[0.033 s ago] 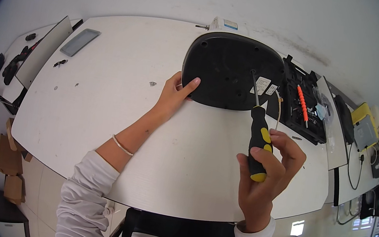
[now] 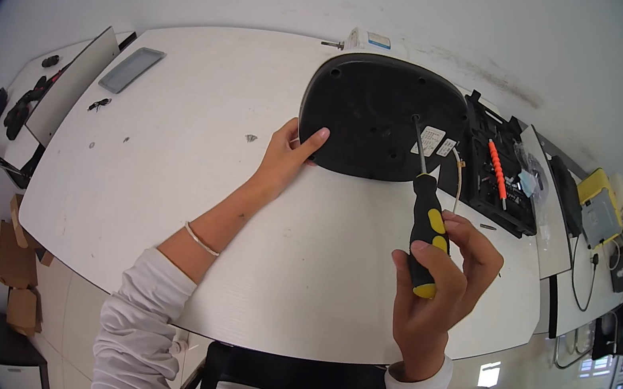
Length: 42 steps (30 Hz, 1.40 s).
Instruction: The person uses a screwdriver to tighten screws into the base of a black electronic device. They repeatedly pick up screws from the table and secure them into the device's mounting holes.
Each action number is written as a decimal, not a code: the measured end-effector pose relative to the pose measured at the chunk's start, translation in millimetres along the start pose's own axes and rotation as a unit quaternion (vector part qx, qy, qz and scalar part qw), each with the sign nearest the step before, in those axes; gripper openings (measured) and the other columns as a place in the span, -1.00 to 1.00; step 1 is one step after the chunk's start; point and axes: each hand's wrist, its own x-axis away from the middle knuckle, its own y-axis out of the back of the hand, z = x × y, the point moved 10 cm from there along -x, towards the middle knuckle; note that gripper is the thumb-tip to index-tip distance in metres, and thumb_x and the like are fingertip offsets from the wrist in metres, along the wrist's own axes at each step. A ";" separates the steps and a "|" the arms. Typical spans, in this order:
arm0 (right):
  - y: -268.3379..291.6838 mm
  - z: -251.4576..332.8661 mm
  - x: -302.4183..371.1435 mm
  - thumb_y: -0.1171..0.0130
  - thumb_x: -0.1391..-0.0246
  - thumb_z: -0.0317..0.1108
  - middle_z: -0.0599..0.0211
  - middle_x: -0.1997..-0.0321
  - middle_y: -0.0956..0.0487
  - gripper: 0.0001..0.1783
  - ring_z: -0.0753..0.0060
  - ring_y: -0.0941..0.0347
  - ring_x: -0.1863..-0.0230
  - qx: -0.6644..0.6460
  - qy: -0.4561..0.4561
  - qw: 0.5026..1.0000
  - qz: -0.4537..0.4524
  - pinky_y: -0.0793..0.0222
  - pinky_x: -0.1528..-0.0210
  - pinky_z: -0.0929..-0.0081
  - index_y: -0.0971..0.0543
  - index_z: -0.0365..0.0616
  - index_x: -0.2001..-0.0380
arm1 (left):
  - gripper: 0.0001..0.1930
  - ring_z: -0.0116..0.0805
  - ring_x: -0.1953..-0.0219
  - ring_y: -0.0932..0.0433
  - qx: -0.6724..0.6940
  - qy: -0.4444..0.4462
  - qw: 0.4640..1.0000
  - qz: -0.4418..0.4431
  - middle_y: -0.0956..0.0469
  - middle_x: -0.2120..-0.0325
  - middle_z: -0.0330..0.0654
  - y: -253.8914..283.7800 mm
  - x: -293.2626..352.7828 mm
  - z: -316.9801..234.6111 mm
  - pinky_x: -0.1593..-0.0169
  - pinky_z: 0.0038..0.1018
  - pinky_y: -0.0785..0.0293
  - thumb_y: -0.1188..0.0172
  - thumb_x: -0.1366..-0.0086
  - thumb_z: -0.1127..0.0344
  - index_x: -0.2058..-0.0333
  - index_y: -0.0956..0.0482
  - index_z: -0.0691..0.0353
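Observation:
A black plastic base [image 2: 364, 114] with rounded corners lies at the far side of the table, its face with screw holes and two white labels [image 2: 432, 138] towards me. My left hand [image 2: 294, 150] grips its near left corner, thumb on top and the other fingers mostly hidden beneath. In my right hand [image 2: 440, 274] is a screwdriver [image 2: 429, 232] with a black and yellow handle. Its shaft slants away from me, and the tip sits at a hole right of the base's middle. A pale cable [image 2: 457, 176] hangs from the base's right side.
Right of the base lies an open black tool case [image 2: 514, 213] with an orange-handled tool [image 2: 496, 174]. Behind the base stands a white part [image 2: 367, 39] with a metal shaft. A grey tray [image 2: 131, 69] and small dark pieces [image 2: 99, 105] lie on the left of the white table [image 2: 151, 187].

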 end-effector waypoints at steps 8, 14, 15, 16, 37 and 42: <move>8.4 -13.5 -1.4 -0.15 0.03 -0.56 -0.10 -0.12 -0.28 -0.64 -0.20 -0.19 -0.22 -0.017 -0.033 0.999 -0.029 -0.20 -0.17 0.05 -0.28 -0.02 0.19 | -0.48 -0.59 0.38 -0.49 0.001 0.001 1.000 0.005 -0.52 0.36 -0.23 -1.4 1.4 -3.5 0.35 -0.64 -0.46 -0.21 -0.19 -0.04 0.10 -0.42 0.31; 9.9 -5.5 -2.7 -0.22 0.13 -0.59 0.06 -0.02 -0.40 -0.70 -0.07 -0.35 -0.11 -0.019 -0.055 0.998 -0.001 -0.37 -0.06 0.24 -0.57 -0.05 0.26 | -0.49 -0.58 0.37 -0.48 -0.003 -0.001 1.000 0.000 -0.52 0.34 -0.22 4.5 1.2 -1.8 0.35 -0.63 -0.46 -0.21 -0.20 -0.02 0.09 -0.41 0.32; 8.6 -3.2 -4.6 -0.20 0.14 -0.62 0.09 0.00 -0.42 -0.68 -0.06 -0.37 -0.09 -0.024 -0.048 0.999 0.005 -0.39 -0.07 0.23 -0.57 -0.05 0.26 | -0.49 -0.58 0.36 -0.49 -0.004 -0.001 1.000 -0.003 -0.52 0.33 -0.21 4.7 1.7 -1.0 0.35 -0.63 -0.46 -0.21 -0.20 -0.01 0.09 -0.41 0.32; 8.2 -1.9 -7.2 -0.12 0.14 -0.70 0.10 0.01 -0.45 -0.61 -0.06 -0.39 -0.09 -0.060 -0.036 0.997 0.011 -0.39 -0.10 0.19 -0.55 -0.06 0.21 | -0.49 -0.58 0.35 -0.49 -0.002 -0.001 1.000 -0.003 -0.52 0.32 -0.21 2.6 1.9 -0.7 0.34 -0.63 -0.47 -0.21 -0.20 -0.01 0.09 -0.41 0.32; 15.4 -10.5 -9.2 -0.32 0.20 -0.58 0.04 -0.05 -0.33 -0.68 0.01 -0.35 -0.08 -0.015 -0.047 0.999 -0.018 -0.46 0.10 0.35 -0.50 -0.01 0.34 | -0.50 -0.50 0.25 -0.48 -0.020 -0.067 0.998 -0.002 -0.49 0.23 -0.12 -2.0 6.4 -6.7 0.19 -0.58 -0.42 -0.26 -0.18 0.15 0.06 -0.28 0.34; 5.6 -3.8 -10.5 -0.16 0.26 -0.72 0.03 0.00 -0.46 -0.56 -0.10 -0.40 -0.06 -0.086 -0.014 0.996 -0.003 -0.43 -0.05 0.20 -0.45 -0.05 0.25 | -0.49 -0.48 0.22 -0.48 -0.041 -0.063 0.997 -0.005 -0.49 0.22 -0.10 2.1 4.8 -3.3 0.17 -0.57 -0.43 -0.27 -0.18 0.15 0.06 -0.28 0.35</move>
